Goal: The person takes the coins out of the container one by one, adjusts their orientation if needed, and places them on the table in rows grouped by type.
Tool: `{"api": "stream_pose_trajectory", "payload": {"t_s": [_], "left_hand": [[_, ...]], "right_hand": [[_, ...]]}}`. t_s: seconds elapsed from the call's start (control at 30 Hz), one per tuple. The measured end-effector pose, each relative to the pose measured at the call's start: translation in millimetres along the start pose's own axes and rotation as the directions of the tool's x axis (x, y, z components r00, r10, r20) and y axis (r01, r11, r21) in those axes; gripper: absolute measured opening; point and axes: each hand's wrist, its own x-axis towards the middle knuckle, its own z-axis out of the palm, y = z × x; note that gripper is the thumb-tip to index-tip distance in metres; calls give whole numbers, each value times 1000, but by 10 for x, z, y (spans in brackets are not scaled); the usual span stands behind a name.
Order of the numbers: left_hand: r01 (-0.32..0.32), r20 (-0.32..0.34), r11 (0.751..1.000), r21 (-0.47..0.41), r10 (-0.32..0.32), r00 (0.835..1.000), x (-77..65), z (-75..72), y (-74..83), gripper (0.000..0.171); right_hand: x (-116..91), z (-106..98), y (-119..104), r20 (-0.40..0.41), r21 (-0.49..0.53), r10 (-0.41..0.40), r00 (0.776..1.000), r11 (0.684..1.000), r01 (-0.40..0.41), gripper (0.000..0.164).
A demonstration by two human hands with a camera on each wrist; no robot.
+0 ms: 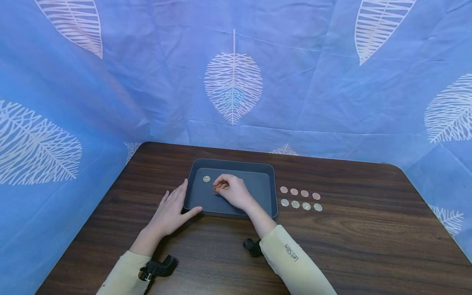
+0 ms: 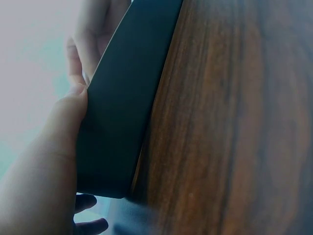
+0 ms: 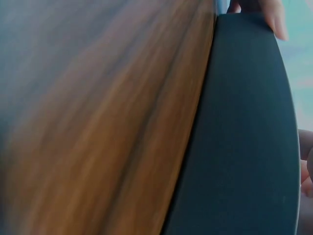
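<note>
A dark grey rectangular tray lies on the table. My right hand is inside it, thumb and fingertips pinching a coin low over the tray floor; the fingers partly cover that coin. Left of these fingers, a pale coin lies flat in the tray. My left hand rests at the tray's near left corner with fingers straight along the left side and thumb by the front rim. In the left wrist view the left thumb touches the rim. The tray wall hides most of the right hand in the right wrist view.
Right of the tray, several copper-coloured coins lie in a row, with a row of several silvery coins nearer me. The dark wooden table reaches back to a blue leaf-patterned cloth hanging behind and at both sides.
</note>
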Motion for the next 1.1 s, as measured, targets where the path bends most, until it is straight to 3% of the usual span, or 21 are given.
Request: {"api": "stream_pose_trajectory", "payload": {"t_s": [0.43, 0.67, 0.8, 0.97, 1.1], "left_hand": [[0, 10, 1000, -2, 0, 1000, -6, -8, 9, 104], [-8, 6, 1000, -4, 8, 1000, -10, -13, 5, 103], [-8, 4, 1000, -7, 8, 1000, -11, -13, 1, 103], [-12, 2, 1000, -9, 12, 1000, -12, -14, 6, 102], [-18, -1, 1000, -7, 18, 1000, -6, -13, 7, 102]], "right_hand": [[-175, -336, 189, -102, -30, 18, 995, 999, -21, 8], [-289, -520, 312, -121, 40, 69, 990, 997, -64, 8], [-362, -628, 358, -144, 35, 57, 988, 998, -52, 10], [-445, -778, 400, -201, 38, 58, 978, 998, -51, 12], [-514, -903, 456, -240, 49, 106, 965, 994, -97, 14]]}}
